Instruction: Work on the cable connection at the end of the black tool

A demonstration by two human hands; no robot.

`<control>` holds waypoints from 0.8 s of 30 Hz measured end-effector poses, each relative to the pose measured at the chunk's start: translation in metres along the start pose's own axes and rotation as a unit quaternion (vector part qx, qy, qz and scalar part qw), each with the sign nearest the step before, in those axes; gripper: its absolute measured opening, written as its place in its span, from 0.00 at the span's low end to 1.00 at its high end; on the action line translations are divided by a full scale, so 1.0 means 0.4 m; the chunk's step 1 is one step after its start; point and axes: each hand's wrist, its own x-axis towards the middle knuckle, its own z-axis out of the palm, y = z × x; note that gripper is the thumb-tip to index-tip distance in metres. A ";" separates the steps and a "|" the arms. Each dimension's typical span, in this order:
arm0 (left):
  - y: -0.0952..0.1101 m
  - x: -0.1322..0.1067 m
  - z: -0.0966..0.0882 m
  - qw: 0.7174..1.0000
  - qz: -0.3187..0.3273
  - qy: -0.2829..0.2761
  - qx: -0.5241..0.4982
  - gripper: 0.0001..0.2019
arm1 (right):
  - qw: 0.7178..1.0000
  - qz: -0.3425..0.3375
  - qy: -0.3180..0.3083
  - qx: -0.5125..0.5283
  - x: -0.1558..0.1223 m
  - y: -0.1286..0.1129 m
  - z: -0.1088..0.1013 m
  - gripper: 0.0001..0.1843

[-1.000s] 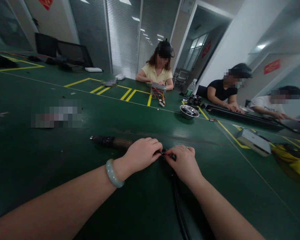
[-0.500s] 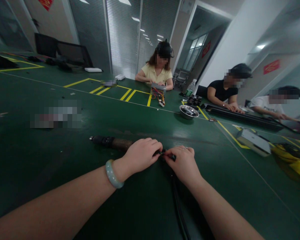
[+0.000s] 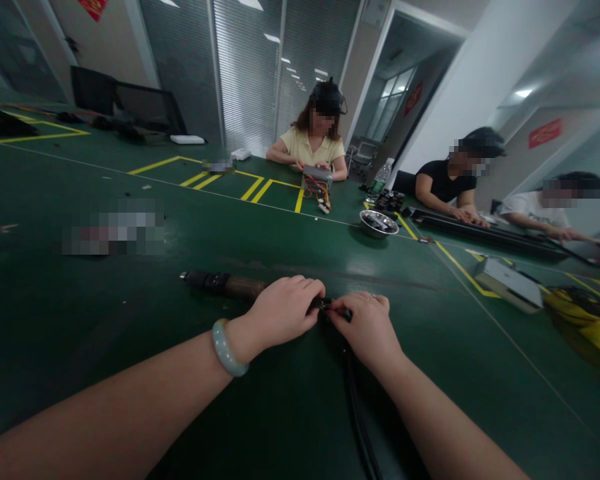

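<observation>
Dark rod [image 3: 225, 285] lies on the green table [image 3: 130, 333]. I see my left hand [image 3: 285, 310] with fingers curled over its near end, and my right hand [image 3: 367, 325] with fingers pinched on the small black connector [image 3: 331, 307] between them.

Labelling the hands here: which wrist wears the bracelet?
The left one: a pale green bangle circles it behind the left hand. The right hand shows only a ring, its wrist bare. Both pinch a small dark part.
</observation>
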 end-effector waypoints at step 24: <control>0.002 0.004 0.000 1.000 0.009 -0.013 0.000 0.05 | 1.000 0.010 0.001 0.002 0.000 -0.005 -0.002 0.03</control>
